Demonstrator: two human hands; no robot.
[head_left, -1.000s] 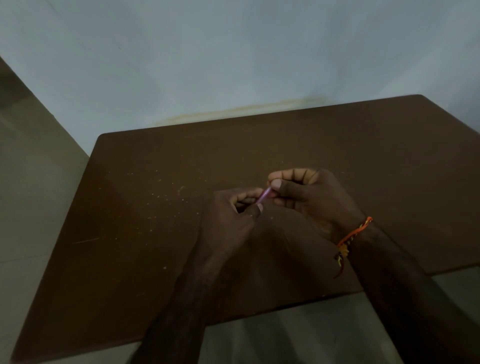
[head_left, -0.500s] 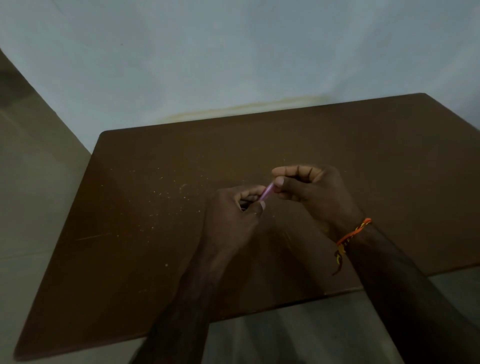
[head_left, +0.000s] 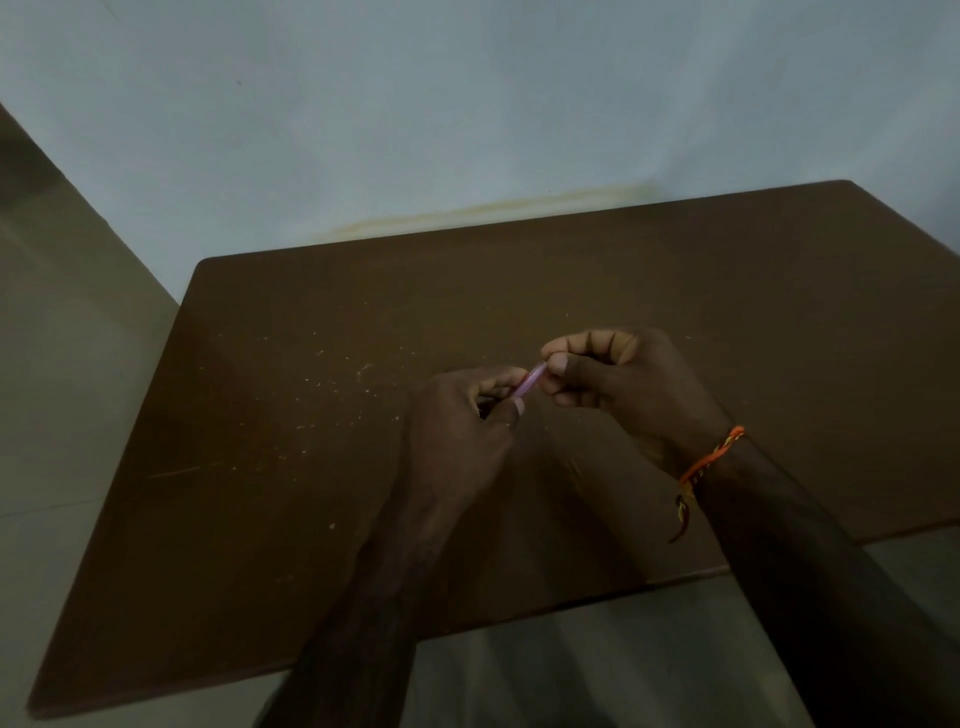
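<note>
Little is changed from half a second earlier: the small slender pink-violet plastic stick (head_left: 531, 382) is still held between both hands, and the same grip is kept at each end. Against the picture of a second ago, the hands and the stick are seen very slightly higher against the counter, and the stick's slant is kept.

The stick is held in the air above the middle of the flat dark brown wooden counter (head_left: 311, 519), slanted so that its right end is the farther and higher one. Its lower end is pinched by the left hand (head_left: 467, 415) between thumb and curled forefinger; the back of that hand is turned to the camera, and the other fingers are folded into the palm. Its upper end is gripped by the right hand (head_left: 623, 384), thumb pressed against the curled fingers, knuckles pointed away. Only the short middle part of the stick is shown between the two hands; what kind of thing it is cannot be told.

An orange braided thread bracelet (head_left: 711, 457) is worn on the right wrist. Pale crumbs (head_left: 337, 384) are scattered over the counter left of the hands. A pale blue-grey wall (head_left: 467, 104) is seen behind the counter.
</note>
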